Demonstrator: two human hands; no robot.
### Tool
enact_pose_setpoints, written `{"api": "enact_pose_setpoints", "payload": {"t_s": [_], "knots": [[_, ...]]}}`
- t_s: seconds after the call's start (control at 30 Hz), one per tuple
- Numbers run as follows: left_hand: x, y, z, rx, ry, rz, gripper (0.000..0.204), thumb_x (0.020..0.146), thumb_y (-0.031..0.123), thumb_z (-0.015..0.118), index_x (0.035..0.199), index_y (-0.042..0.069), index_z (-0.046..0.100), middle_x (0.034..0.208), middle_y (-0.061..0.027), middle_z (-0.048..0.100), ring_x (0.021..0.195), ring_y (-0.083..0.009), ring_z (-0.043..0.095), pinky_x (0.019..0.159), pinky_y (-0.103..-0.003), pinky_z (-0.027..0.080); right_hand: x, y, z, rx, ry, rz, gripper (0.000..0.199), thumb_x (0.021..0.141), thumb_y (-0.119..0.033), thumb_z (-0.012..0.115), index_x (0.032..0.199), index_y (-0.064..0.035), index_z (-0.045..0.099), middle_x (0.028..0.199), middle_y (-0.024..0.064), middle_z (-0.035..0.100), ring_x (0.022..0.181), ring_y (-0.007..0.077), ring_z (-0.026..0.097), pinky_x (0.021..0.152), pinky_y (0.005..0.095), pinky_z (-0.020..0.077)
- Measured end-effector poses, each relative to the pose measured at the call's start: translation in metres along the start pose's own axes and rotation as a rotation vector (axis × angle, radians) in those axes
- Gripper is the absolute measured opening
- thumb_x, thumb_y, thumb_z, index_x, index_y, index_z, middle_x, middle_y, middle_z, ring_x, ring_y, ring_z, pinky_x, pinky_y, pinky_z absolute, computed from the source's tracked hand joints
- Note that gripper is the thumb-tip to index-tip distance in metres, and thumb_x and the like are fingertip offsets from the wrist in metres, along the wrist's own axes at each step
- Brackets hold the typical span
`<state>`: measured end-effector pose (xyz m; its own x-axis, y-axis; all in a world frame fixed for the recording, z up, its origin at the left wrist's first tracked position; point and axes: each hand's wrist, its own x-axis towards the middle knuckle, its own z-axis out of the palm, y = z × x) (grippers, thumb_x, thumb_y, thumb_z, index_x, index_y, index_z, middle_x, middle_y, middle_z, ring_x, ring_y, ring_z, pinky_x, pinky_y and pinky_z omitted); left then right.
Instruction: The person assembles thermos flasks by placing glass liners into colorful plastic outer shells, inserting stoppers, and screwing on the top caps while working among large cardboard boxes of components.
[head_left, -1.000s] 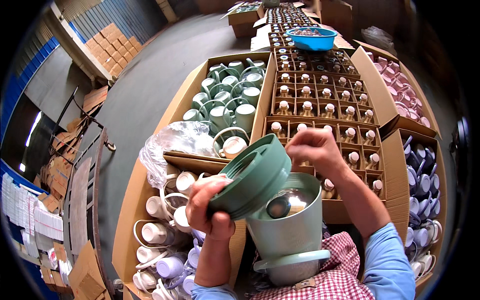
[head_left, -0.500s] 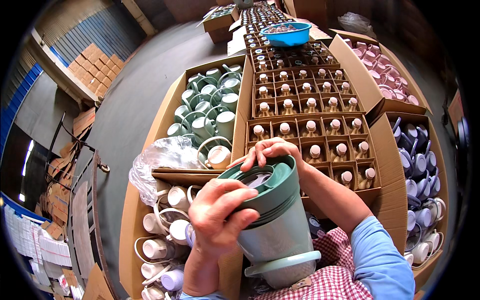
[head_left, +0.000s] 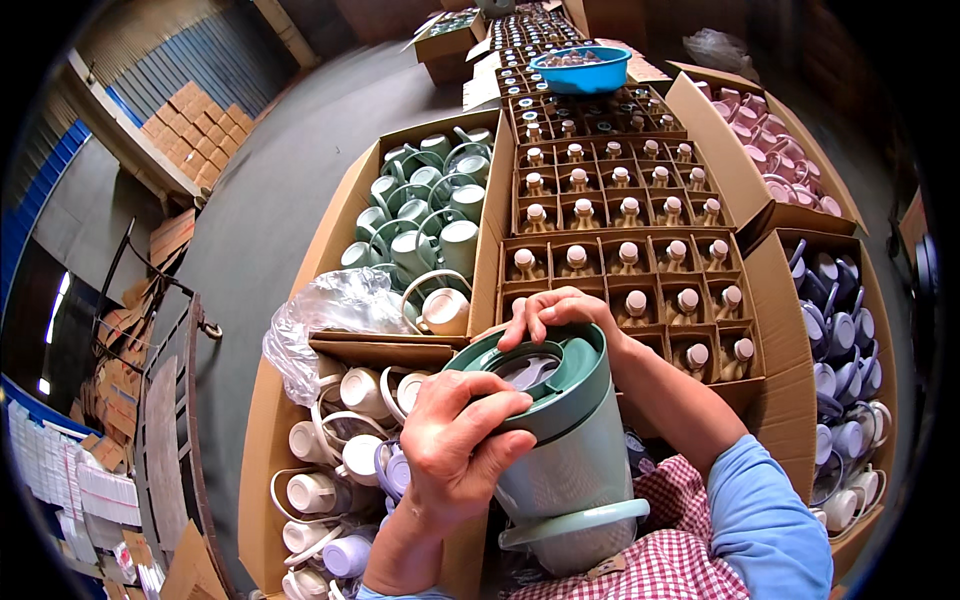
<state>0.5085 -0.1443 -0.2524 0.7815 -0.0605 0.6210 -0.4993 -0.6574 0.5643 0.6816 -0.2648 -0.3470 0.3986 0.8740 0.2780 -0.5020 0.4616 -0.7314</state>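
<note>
A pale green jug [head_left: 580, 470] stands on my lap, its base on red checked cloth. A darker green lid [head_left: 545, 385] sits tilted on its top, with a round opening in the middle. My left hand [head_left: 455, 445] grips the lid's near edge from the left. My right hand [head_left: 555, 312] curls over the lid's far rim. Both hands hold the lid against the jug.
Cardboard boxes surround me: green lids [head_left: 425, 220] ahead left, white and lilac lids [head_left: 340, 470] at the left, a divided box of small stoppers [head_left: 625, 250] ahead, dark blue lids [head_left: 840, 350] and pink ones [head_left: 780, 150] at the right. A blue bowl [head_left: 578, 70] sits far ahead. A crumpled plastic bag [head_left: 330, 315] lies left.
The lid was lifted and tilted beside the open jug mouth; now it sits over the top. My right hand came down from above onto the lid's far rim.
</note>
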Motion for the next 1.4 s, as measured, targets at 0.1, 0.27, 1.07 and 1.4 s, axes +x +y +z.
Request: {"api": "enact_pose_setpoints", "payload": {"t_s": [0.1, 0.27, 1.07, 1.4], "knots": [[0.002, -0.002, -0.002, 0.005, -0.009, -0.033, 0.025, 0.072, 0.021, 0.072, 0.089, 0.003, 0.067, 0.082, -0.0101, 0.061, 0.074, -0.0262, 0.057, 0.066, -0.035, 0.043, 0.003, -0.001, 0.002, 0.009, -0.012, -0.016, 0.024, 0.078, -0.018, 0.047, 0.070, 0.0016, 0.059, 0.095, 0.0244, 0.065, 0.094, 0.0301, 0.061, 0.093, 0.0365, 0.0445], [0.006, -0.006, -0.004, 0.008, 0.006, 0.032, 0.027, 0.071, 0.021, 0.073, 0.089, 0.002, 0.066, 0.079, -0.0116, 0.061, 0.068, -0.0264, 0.057, 0.062, -0.035, 0.045, 0.005, 0.001, 0.000, 0.007, -0.046, 0.032, 0.024, 0.077, -0.016, 0.047, 0.071, 0.0031, 0.059, 0.097, 0.0277, 0.064, 0.095, 0.0308, 0.061, 0.093, 0.0350, 0.0444], [0.019, 0.000, 0.000, 0.148, -0.246, -0.064, 0.024, 0.074, 0.017, 0.069, 0.093, 0.002, 0.067, 0.080, -0.0152, 0.064, 0.072, -0.0309, 0.063, 0.065, -0.033, 0.051, -0.003, -0.034, 0.024, -0.149, 0.018, -0.044, 0.067, 0.090, -0.058, 0.041, 0.114, 0.0033, 0.055, 0.110, 0.0180, 0.063, 0.107, 0.0248, 0.058, 0.095, 0.0349, 0.0429], [0.005, -0.067, -0.019, -0.686, -0.275, 0.012, 0.061, 0.088, 0.049, 0.045, 0.099, -0.006, 0.067, 0.100, -0.0226, 0.065, 0.090, -0.0296, 0.065, 0.083, -0.037, 0.049, -0.024, -0.052, 0.052, -0.311, 0.147, 0.036, 0.053, 0.095, -0.042, 0.040, 0.094, 0.0063, 0.063, 0.082, 0.0158, 0.067, 0.078, 0.0204, 0.065, 0.075, 0.0285, 0.0498]]}}
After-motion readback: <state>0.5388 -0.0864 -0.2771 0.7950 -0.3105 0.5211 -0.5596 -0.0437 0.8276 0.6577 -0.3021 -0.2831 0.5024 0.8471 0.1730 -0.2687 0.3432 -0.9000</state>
